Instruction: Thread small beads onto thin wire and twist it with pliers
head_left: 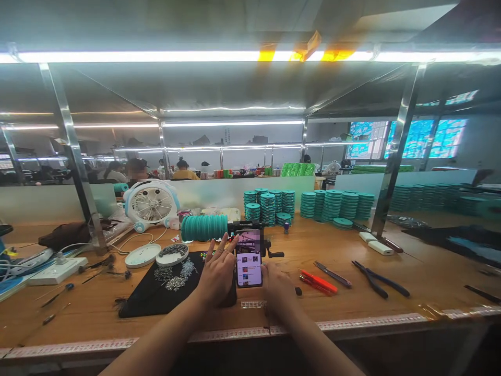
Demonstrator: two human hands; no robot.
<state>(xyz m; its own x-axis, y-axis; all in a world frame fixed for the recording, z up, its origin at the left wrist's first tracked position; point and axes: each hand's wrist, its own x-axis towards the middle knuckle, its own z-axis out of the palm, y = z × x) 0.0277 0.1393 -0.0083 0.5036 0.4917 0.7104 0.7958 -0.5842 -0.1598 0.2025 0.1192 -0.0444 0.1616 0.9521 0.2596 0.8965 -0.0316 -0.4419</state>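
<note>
A phone (249,269) with a lit screen stands upright at the middle of the bench, in front of a black device with a crank handle (276,254). My left hand (219,269) is at the phone's left edge, its fingers spread and pointing up. On the other side, my right hand (278,287) touches the phone's lower right edge with its fingers bent; what they grip, if anything, is hidden. A row of teal spools (204,228) lies sideways behind my left hand. Small metal parts (177,282) are heaped on a black mat (146,300) to the left.
Orange-handled tools (319,282), a grey cutter (333,274) and dark pliers (379,279) lie on the right. Stacked teal spools (268,209) stand behind. A white fan (152,204), two round trays (143,256) and a power strip (58,271) are leftward. Metal posts flank the bench.
</note>
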